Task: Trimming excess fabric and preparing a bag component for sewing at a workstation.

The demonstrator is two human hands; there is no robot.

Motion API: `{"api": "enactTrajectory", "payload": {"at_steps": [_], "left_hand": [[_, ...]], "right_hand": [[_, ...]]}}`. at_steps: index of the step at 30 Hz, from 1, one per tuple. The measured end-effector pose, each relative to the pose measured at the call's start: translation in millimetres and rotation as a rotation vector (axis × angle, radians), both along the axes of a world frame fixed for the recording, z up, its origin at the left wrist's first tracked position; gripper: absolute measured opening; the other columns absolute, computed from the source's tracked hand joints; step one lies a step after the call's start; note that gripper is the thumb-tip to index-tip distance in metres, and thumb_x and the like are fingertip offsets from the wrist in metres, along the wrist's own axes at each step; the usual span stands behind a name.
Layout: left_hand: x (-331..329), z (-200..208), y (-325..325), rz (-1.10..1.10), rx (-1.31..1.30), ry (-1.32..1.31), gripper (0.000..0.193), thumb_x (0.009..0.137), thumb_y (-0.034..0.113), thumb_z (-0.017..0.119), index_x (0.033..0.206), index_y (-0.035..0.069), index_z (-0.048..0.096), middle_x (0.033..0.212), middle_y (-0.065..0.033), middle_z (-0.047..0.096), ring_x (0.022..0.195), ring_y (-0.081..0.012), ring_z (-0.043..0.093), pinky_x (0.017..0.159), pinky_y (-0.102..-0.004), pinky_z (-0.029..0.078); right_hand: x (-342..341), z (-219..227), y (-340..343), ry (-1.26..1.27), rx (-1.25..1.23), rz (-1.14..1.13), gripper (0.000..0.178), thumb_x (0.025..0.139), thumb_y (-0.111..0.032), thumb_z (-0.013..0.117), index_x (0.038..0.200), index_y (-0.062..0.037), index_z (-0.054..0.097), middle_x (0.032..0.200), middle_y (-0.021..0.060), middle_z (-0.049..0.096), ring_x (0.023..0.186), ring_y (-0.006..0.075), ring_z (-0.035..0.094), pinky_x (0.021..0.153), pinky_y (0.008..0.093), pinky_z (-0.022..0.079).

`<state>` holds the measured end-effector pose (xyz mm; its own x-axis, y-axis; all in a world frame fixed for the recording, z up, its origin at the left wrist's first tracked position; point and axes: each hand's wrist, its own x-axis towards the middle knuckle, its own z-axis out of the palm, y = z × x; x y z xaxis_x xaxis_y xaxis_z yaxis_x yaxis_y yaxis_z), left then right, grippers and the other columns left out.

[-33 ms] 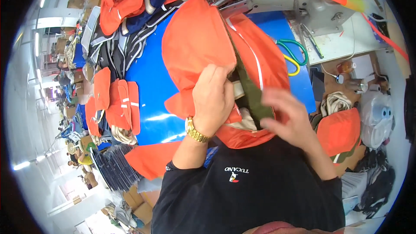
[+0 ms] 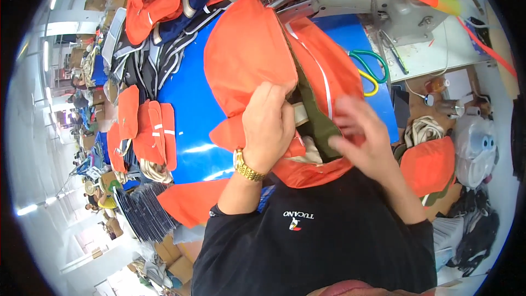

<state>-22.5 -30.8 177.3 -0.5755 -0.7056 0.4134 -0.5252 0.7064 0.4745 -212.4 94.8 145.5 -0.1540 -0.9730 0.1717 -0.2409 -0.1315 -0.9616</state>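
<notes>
Left hand (image 2: 268,126) grip clamps the orange cap (image 2: 246,55); right hand (image 2: 361,131) blurred beside it, grip unclear; finished caps (image 2: 145,126) stacked left; sewing seemingly unfinished.

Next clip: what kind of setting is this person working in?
Most likely a garment sewing workshop. An industrial sewing machine stands at the head of the blue table, cut orange fabric pieces are stacked on it, and both hands work an orange garment. Scissors lie nearby.
</notes>
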Motion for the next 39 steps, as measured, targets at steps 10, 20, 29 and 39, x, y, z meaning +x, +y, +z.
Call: {"api": "enactTrajectory", "payload": {"at_steps": [10, 20, 29, 39], "left_hand": [[-2.1, 5.2, 5.0, 0.022, 0.089, -0.013, 0.034, 0.079, -0.005, 0.065, 0.111, 0.002, 0.072, 0.085, -0.0127, 0.061, 0.078, -0.0299, 0.063, 0.069, -0.0398, 0.052], [-9.7, 10.7, 10.4, 0.017, 0.031, -0.016, 0.029, 0.08, -0.004, 0.076, 0.107, 0.004, 0.078, 0.079, -0.0093, 0.065, 0.07, -0.0222, 0.063, 0.062, -0.0332, 0.05], [1.9, 38.7, 10.9, 0.044, -0.043, 0.019, 0.03, 0.075, -0.006, 0.075, 0.103, 0.002, 0.077, 0.082, -0.0077, 0.067, 0.072, -0.0242, 0.064, 0.064, -0.036, 0.051], [-19.2, 39.2, 13.6, -0.013, -0.01, 0.009, 0.035, 0.075, -0.003, 0.076, 0.109, 0.0, 0.075, 0.084, -0.0077, 0.064, 0.071, -0.0238, 0.063, 0.062, -0.0349, 0.051]], "right_hand": [[2.3, -4.6, -70.2, 0.185, 0.146, 0.191, 0.031, 0.089, -0.016, 0.076, 0.112, 0.0021, 0.065, 0.077, 0.0132, 0.063, 0.067, 0.0283, 0.057, 0.062, 0.037, 0.047], [-8.2, -12.3, -68.3, -0.219, 0.163, 0.359, 0.032, 0.096, -0.015, 0.069, 0.077, 0.0028, 0.05, 0.064, 0.013, 0.039, 0.057, 0.0174, 0.036, 0.054, 0.0365, 0.036], [-10.7, -14.5, -64.3, -0.244, 0.148, 0.396, 0.027, 0.097, -0.016, 0.068, 0.081, 0.0017, 0.055, 0.065, 0.0098, 0.039, 0.061, 0.0129, 0.037, 0.055, 0.0347, 0.037], [-15.0, -3.9, -62.4, -0.375, 0.178, 0.466, 0.019, 0.1, -0.015, 0.065, 0.092, 0.0021, 0.065, 0.068, 0.005, 0.055, 0.066, 0.0062, 0.05, 0.059, 0.0288, 0.045]]}}
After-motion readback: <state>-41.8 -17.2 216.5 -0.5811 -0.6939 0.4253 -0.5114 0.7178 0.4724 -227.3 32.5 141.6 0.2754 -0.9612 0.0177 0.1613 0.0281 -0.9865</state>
